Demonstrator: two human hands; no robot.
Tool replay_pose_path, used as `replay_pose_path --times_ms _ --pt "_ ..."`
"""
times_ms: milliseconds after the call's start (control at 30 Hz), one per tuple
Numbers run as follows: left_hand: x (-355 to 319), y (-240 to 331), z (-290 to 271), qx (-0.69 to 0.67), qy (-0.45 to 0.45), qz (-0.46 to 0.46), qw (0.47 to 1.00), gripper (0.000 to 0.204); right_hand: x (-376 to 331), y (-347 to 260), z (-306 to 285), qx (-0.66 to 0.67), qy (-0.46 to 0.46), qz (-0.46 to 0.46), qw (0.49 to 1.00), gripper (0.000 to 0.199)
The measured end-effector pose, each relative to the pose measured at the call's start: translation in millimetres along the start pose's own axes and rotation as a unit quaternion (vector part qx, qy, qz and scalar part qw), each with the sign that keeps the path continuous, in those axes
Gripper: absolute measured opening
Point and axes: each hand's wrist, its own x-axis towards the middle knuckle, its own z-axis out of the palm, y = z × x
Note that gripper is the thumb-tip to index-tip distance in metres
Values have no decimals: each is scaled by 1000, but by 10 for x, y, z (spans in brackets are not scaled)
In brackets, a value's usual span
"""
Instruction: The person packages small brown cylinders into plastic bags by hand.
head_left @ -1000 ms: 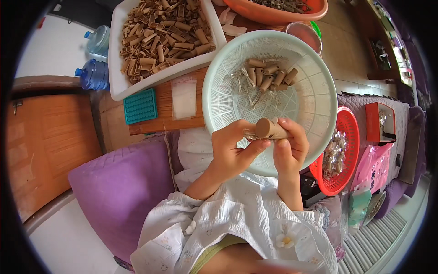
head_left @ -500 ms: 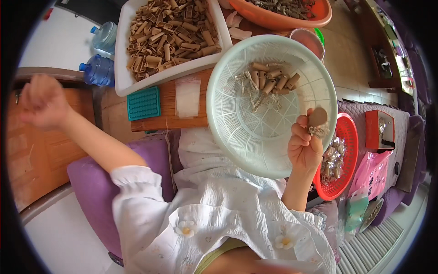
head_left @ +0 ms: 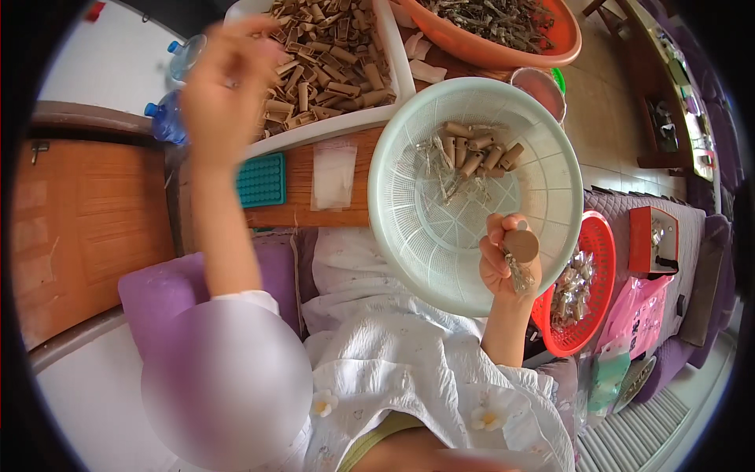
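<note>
Overhead, left hand (head_left: 224, 82) above tray (head_left: 393, 71) edge — right hand (head_left: 503, 263) grips roll (head_left: 521, 245).

Pale green basket (head_left: 472, 197); white tray (head_left: 330, 130); orange bowl (head_left: 503, 47); teal, perhaps studded, mat (head_left: 261, 179).

Left hand (head_left: 224, 86) motion-blurred in the upper left of the frame, its fingers not clear, white tray (head_left: 330, 126) and orange basin (head_left: 503, 51) cut by the top edge, red basket (head_left: 586, 315) partly hidden behind the pale green basket (head_left: 393, 212), blurred patch over the lower left sleeve.
</note>
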Motion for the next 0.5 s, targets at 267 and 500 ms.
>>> replay_pose_path --times_ms 267,500 --pt "-1177 -385 744 98 98 -239 961 28 -166 -43 -8 68 60 -17 996 34" --pt "-1862 -977 991 302 1 -278 912 46 -189 -74 -149 100 96 -27 990 34"
